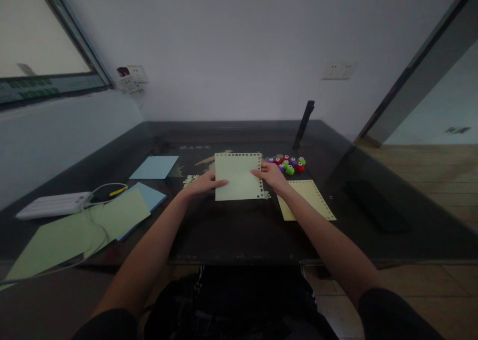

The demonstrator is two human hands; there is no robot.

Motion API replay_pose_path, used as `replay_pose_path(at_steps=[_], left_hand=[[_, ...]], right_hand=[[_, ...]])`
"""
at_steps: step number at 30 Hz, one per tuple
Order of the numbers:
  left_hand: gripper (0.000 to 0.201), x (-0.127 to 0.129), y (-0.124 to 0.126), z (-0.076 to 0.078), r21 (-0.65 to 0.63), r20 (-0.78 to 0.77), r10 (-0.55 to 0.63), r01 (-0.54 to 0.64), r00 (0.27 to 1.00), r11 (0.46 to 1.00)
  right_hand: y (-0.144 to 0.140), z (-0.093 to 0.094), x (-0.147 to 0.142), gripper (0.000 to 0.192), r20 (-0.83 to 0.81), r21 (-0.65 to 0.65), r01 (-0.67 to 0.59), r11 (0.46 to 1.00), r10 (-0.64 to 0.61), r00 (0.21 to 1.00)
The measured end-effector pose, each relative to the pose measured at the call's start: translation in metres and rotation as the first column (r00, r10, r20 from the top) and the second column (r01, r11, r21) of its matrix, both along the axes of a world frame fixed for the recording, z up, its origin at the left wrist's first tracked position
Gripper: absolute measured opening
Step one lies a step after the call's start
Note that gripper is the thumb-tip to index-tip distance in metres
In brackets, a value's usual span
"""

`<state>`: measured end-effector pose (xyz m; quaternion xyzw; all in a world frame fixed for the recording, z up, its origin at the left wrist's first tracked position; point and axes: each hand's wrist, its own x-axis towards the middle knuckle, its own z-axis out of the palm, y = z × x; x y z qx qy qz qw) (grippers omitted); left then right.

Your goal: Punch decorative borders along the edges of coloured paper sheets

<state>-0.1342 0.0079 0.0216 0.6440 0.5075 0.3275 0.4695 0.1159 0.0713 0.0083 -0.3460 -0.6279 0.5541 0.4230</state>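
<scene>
Between my two hands is a pale green sheet of paper (238,180) with holes punched along its top and right edges. My left hand (204,183) grips its left edge, thumb on the front and the other fingers hidden behind. At the right edge my right hand (272,175) pinches it the same way. Small pale cut pieces (190,179) lie beside my left hand, and a few more (266,195) show by the sheet's lower right corner. Just past my right hand sits a cluster of red, green and purple balls (289,168) with eye-like white spots.
A yellow punched sheet (306,198) lies under my right forearm. On the left are blue sheets (155,167), green sheets (63,233), a white power strip or box (54,205) and a loose cable (100,225). A black upright bar (304,123) stands at the back right; a dark flat object (375,205) lies far right.
</scene>
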Motion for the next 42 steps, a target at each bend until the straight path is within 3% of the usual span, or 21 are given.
replay_pose_path(at_steps=[6,10,16,19,22,25,27,30,38,42], left_hand=[[0.031,0.005,-0.005,0.003,-0.111,-0.030,-0.119,0.115,0.992,0.987],[0.027,0.008,-0.006,0.004,-0.085,0.036,-0.062,0.065,0.997,0.994],[0.021,0.000,0.004,-0.001,-0.009,0.125,0.156,-0.156,0.980,0.988],[0.020,-0.005,0.010,-0.003,0.050,0.263,0.289,-0.313,0.920,0.949],[0.022,-0.008,0.014,-0.004,0.028,0.465,0.378,-0.440,0.801,0.898],[0.021,-0.009,0.015,-0.002,-0.027,0.570,0.425,-0.502,0.703,0.865],[0.020,-0.009,0.015,0.000,-0.052,0.599,0.440,-0.516,0.669,0.855],[0.020,-0.009,0.015,0.002,-0.066,0.612,0.448,-0.523,0.652,0.850],[0.033,-0.011,0.019,-0.007,-0.003,0.558,0.390,-0.468,0.733,0.884],[0.041,-0.008,0.016,-0.004,0.014,0.544,0.374,-0.454,0.751,0.891]], right_hand=[[-0.003,0.005,0.000,0.034,-0.081,-0.030,0.041,0.999,-0.043,0.996],[-0.003,0.004,0.000,0.036,-0.074,0.000,0.045,0.999,-0.045,0.996],[0.002,0.005,0.002,0.046,-0.031,0.071,0.180,0.981,-0.178,0.983],[0.003,0.003,0.000,0.045,0.057,0.082,0.116,0.990,-0.120,0.991],[0.006,-0.002,-0.012,0.033,0.214,0.113,0.005,0.994,-0.029,0.976],[0.012,-0.006,-0.036,0.020,0.384,0.191,-0.102,0.976,0.021,0.923],[0.018,-0.007,-0.056,0.013,0.468,0.274,-0.111,0.955,-0.032,0.883],[0.023,-0.006,-0.086,0.017,0.568,0.322,-0.076,0.944,-0.129,0.813],[0.011,-0.001,-0.132,0.045,0.768,0.413,-0.009,0.911,-0.343,0.541],[0.003,0.003,-0.142,0.044,0.780,0.382,-0.010,0.924,-0.317,0.539]])
